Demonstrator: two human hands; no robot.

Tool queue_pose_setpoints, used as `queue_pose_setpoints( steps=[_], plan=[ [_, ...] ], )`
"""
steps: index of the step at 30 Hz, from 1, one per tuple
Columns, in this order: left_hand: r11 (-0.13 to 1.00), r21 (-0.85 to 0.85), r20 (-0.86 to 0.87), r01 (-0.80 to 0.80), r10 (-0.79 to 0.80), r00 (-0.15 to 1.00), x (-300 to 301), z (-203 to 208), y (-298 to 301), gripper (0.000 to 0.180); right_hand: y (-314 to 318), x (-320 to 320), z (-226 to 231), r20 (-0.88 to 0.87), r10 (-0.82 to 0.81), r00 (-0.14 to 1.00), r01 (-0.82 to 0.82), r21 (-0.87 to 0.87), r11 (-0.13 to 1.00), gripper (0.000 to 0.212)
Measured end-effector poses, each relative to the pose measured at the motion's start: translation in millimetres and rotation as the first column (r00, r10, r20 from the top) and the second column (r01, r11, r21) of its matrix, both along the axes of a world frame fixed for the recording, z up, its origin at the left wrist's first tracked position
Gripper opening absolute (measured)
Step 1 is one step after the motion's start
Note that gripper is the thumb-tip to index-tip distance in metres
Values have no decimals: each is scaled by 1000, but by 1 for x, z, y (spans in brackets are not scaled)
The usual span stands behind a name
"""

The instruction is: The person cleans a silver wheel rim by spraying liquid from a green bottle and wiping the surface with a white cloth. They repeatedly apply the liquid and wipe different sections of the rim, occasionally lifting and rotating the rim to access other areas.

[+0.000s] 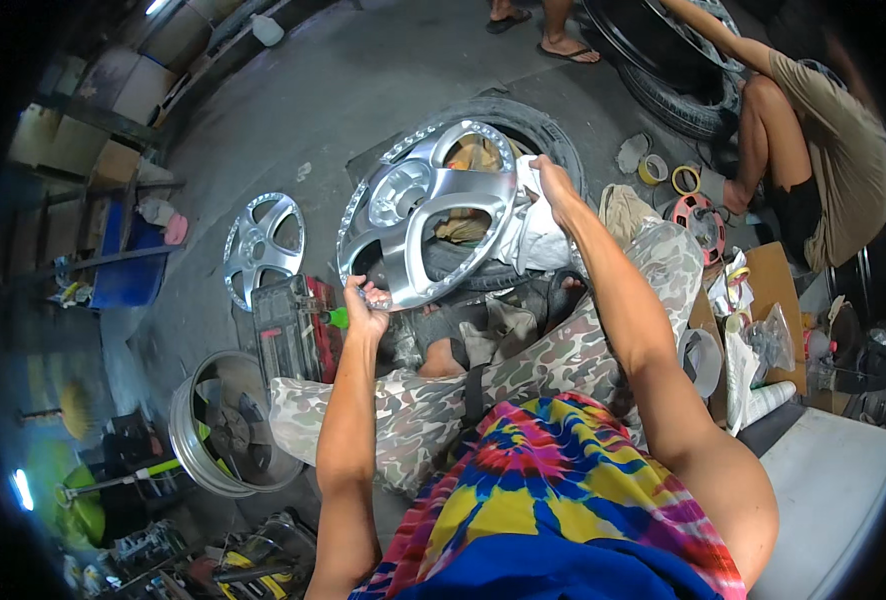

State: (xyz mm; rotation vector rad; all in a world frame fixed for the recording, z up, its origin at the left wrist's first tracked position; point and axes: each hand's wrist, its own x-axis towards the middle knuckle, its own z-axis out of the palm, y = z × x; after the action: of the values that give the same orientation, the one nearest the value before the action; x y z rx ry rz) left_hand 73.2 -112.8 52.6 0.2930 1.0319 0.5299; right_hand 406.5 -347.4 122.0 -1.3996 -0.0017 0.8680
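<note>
A silver wheel face (433,215) with broad curved spokes and bolt holes round its edge is held tilted before me. My left hand (367,308) is closed on its near left edge. At its right edge my right hand (555,190) is closed on a white cloth (531,235), which hangs down beside the wheel face; the fingertips are partly hidden. Beneath lies a black tyre (553,135) flat on the floor, with brownish cloth showing through the spoke openings. My legs, in camouflage trousers, are spread on the near side of the tyre.
Left of me are a second silver wheel face (264,248), a dark toolbox (291,335) and a wheel barrel (233,425). A seated co-worker (843,150) handles a wheel at upper right, near tape rolls (653,169) and a red reel (698,228). Another person's feet (568,48) stand beyond.
</note>
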Motion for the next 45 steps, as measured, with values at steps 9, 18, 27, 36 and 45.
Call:
queue_pose_setpoints(
  steps=[9, 18, 27, 36, 45],
  plan=[
    [990, -34, 3, 136, -136, 991, -3, 1, 21, 22, 8, -3, -31, 59, -106, 993, 97, 142, 985, 39],
    [986, -79, -56, 145, -149, 987, -2, 2, 13, 22, -23, -92, -14, 761, -105, 640, 188, -23, 982, 29],
    [991, -66, -40, 115, -118, 992, -5, 1, 9, 25, -10, -100, -4, 833, -80, 548, 271, -87, 959, 23],
    [994, -15, -55, 107, -108, 993, 2, 13, -14, 26, -19, -97, -14, 834, -5, 552, 252, -161, 954, 28],
    [984, -158, 42, -81, 89, 995, 18, -18, -65, 27, -42, -116, -19, 755, -11, 655, 251, -204, 946, 33]
  ],
)
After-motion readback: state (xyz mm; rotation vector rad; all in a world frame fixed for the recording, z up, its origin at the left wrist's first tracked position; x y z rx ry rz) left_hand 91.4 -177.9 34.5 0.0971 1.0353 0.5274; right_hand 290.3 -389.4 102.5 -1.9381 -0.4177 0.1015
